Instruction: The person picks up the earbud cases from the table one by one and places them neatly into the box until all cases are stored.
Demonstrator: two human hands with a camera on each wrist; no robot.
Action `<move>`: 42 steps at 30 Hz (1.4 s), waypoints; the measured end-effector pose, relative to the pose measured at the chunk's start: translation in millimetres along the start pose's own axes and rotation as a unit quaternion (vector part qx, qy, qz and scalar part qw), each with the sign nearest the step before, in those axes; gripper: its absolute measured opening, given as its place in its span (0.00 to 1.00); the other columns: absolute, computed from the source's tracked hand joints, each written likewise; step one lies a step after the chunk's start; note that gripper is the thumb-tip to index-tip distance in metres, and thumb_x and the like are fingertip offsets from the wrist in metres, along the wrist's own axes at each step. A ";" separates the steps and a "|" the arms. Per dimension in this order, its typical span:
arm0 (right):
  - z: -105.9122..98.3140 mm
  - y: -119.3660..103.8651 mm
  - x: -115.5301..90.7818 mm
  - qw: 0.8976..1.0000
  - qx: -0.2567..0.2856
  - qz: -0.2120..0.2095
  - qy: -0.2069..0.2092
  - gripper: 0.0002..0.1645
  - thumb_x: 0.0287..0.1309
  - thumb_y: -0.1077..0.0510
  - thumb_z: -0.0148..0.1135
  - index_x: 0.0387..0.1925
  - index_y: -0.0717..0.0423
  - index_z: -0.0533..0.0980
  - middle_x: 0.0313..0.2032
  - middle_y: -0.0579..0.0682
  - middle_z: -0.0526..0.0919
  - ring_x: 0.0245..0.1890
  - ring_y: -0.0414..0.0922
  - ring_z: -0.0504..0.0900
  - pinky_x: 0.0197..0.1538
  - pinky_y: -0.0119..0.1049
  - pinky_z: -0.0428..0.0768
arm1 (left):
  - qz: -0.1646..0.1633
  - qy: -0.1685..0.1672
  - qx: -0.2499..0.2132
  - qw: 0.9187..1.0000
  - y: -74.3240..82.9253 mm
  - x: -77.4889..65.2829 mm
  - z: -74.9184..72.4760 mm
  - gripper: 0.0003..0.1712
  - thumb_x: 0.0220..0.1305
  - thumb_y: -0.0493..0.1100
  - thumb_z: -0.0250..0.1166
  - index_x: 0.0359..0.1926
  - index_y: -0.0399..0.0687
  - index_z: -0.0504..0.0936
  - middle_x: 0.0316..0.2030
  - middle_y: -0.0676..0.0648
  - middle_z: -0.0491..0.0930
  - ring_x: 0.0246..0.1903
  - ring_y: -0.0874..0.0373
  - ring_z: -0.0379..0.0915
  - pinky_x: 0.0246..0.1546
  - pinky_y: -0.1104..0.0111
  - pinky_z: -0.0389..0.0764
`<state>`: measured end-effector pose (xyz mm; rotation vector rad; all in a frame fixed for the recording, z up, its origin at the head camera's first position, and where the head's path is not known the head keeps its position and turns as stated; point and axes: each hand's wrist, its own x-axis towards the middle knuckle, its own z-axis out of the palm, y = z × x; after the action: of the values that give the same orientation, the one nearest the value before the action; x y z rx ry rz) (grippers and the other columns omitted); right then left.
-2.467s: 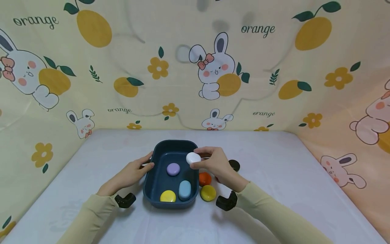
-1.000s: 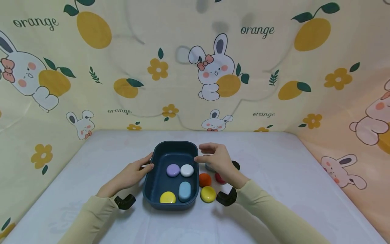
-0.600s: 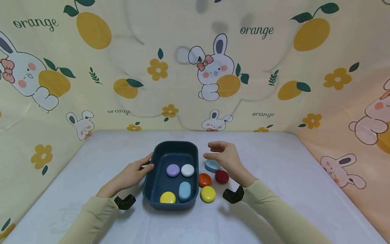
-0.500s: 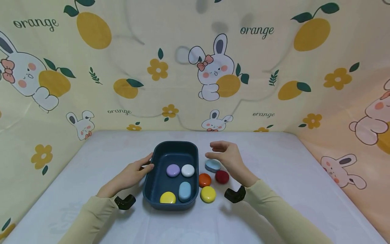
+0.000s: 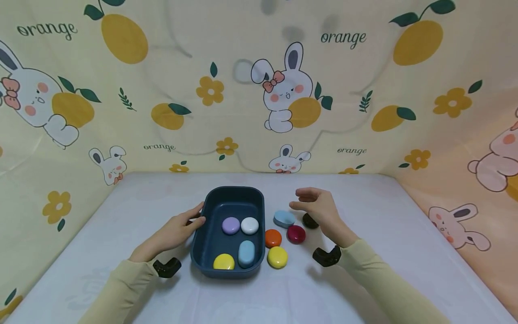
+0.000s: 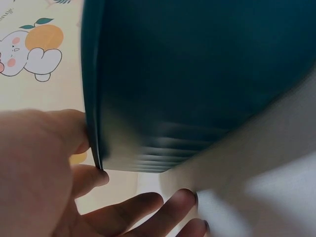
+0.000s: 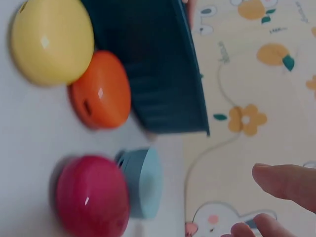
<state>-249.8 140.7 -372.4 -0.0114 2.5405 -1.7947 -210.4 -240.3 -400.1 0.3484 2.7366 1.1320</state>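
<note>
My left hand (image 5: pixel 176 230) holds the left rim of a dark blue box (image 5: pixel 197 252), with thumb and forefinger at the rim in the left wrist view and the other fingers spread outside. In the box lie a lilac disc (image 5: pixel 230 225), a white disc (image 5: pixel 249 225), a light blue oval (image 5: pixel 246 254) and a yellow disc (image 5: pixel 224 262), all glossy and rounded. My right hand (image 5: pixel 319 212) hovers to the box's right, fingers loosely bent and holding nothing. It partly covers a black disc (image 5: pixel 309 221). A light blue oval piece (image 5: pixel 284 218) sits just left of its fingertips.
Right of the box on the white table (image 5: pixel 356 193) lie an orange disc (image 5: pixel 273 238), a dark red disc (image 5: pixel 296 234) and another yellow disc (image 5: pixel 277 257). Small dark slots show in the orange one's side. A printed cloth (image 5: pixel 243 112) walls the back and sides.
The white disc, earlier pinched in my right hand, now lies in the box beside the lilac one. My right hand has moved right, uncovering the light blue and dark red pieces. My left hand stays put.
</note>
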 end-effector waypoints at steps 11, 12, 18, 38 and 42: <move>-31.2 14.3 3.5 0.997 -0.070 -0.018 -0.001 0.35 0.53 0.52 0.75 0.60 0.59 0.75 0.60 0.60 0.75 0.61 0.57 0.71 0.61 0.51 0.72 | 0.002 -0.001 -0.002 1.000 -2.1 1.5 1.0 0.36 0.77 0.53 0.50 0.77 0.48 0.51 0.66 0.33 0.66 0.60 0.35 0.67 0.58 0.43 0.69; -34.4 14.4 4.0 0.997 -0.076 -0.024 -0.004 0.35 0.52 0.51 0.76 0.60 0.59 0.75 0.60 0.60 0.75 0.61 0.58 0.71 0.61 0.52 0.72 | 0.004 -0.001 -0.001 1.000 -2.0 1.9 1.1 0.36 0.77 0.53 0.50 0.77 0.47 0.51 0.66 0.33 0.66 0.60 0.35 0.67 0.58 0.43 0.69; -55.5 16.5 6.8 0.994 -0.091 -0.049 -0.023 0.39 0.51 0.50 0.77 0.62 0.60 0.74 0.60 0.59 0.75 0.62 0.59 0.71 0.61 0.52 0.72 | 0.006 -0.002 0.001 1.000 -0.9 3.3 0.7 0.36 0.77 0.53 0.50 0.77 0.47 0.51 0.66 0.33 0.66 0.60 0.35 0.67 0.58 0.43 0.69; -65.7 56.9 17.1 0.982 -0.129 -0.086 -0.108 0.41 0.49 0.52 0.78 0.63 0.63 0.73 0.60 0.61 0.75 0.58 0.63 0.74 0.55 0.50 0.77 | 0.000 0.000 -0.003 1.000 -0.5 1.0 -2.0 0.36 0.77 0.53 0.50 0.78 0.48 0.50 0.68 0.34 0.64 0.64 0.36 0.62 0.60 0.42 0.66; -65.2 60.8 18.4 0.980 -0.136 -0.084 -0.116 0.41 0.48 0.52 0.79 0.62 0.62 0.74 0.59 0.61 0.76 0.57 0.61 0.76 0.54 0.48 0.78 | 0.000 0.000 0.000 1.000 -1.0 1.7 -1.7 0.36 0.77 0.54 0.51 0.78 0.48 0.51 0.67 0.33 0.66 0.63 0.35 0.64 0.60 0.42 0.67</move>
<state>-269.5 222.0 -408.3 -0.4282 2.6530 -1.3774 -212.6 -241.6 -399.7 0.3487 2.7366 1.1330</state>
